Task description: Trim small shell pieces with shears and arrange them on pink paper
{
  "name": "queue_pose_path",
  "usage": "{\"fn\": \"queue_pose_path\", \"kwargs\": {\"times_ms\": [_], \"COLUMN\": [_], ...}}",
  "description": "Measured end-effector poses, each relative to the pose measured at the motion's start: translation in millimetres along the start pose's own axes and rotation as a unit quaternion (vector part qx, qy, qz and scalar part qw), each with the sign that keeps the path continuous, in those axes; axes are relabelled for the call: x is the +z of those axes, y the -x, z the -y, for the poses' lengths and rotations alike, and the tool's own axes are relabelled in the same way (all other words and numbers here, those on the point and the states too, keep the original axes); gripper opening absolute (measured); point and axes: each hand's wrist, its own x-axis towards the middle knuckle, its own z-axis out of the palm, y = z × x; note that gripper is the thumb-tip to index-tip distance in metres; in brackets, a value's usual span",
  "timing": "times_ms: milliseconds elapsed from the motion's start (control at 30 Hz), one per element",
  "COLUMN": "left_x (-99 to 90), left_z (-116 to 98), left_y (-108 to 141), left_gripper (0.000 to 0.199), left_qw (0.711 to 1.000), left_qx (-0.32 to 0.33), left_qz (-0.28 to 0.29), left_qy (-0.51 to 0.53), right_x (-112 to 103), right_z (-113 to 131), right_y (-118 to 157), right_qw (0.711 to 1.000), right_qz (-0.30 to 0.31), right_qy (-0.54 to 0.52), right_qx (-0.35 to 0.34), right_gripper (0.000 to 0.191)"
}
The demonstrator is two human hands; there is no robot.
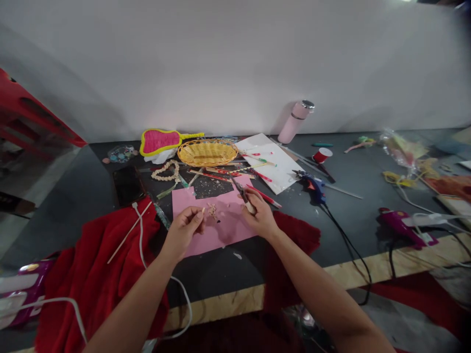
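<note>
My left hand [186,225] pinches a short pale stick [203,211] between thumb and fingertips, above the left side of a pink paper sheet [235,230]. In my right hand [259,213] is a hand tool [241,190] with a narrow dark metal end and a pale handle. Its tip points up and away to the left; whether it is a knife or pliers I cannot tell. A small heap of pale cut bits [212,212] lies on the paper between both hands. Behind the paper lie several red and patterned sticks [224,171] among loose crumbs.
A yellow woven basket [206,153] and a pink paddle-shaped piece [160,141] stand at the back. Near them rest a heart-shaped beaded ring [159,175], white paper [272,162] and a pink bottle [292,122]. A blue glue gun [312,186] trails its cord rightward; a phone [128,185] lies left.
</note>
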Motion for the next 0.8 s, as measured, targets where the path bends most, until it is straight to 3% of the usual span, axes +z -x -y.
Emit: {"fn": "queue_pose_path", "kwargs": {"times_ms": [100,267,467,800], "left_x": [0.1,0.2,0.6,1.1], "left_z": [-1.1,-2.6,-2.0,-1.1], "left_y": [-0.1,0.8,1.1,1.6], "left_gripper": [0.018,0.018,0.02,0.015], "left_qw": [1.0,0.997,0.997,0.998], "left_qx": [0.009,0.04,0.053,0.062], "left_qz": [-0.006,-0.016,-0.016,-0.006], "left_qy": [0.023,0.056,0.05,-0.03], "right_x": [-4.3,-4.5,-4.5,-4.2], "right_z": [11.6,28.7,37.2,38.0], "right_y": [2.8,5.6,7.0,7.8], "right_qw": [0.99,0.952,0.937,0.936], "right_qz": [0.075,0.176,0.188,0.18], "right_qy": [0.108,0.241,0.284,0.29], "right_qx": [-0.05,-0.07,-0.076,-0.086], "right_gripper": [0.035,0.043,0.043,0.035]}}
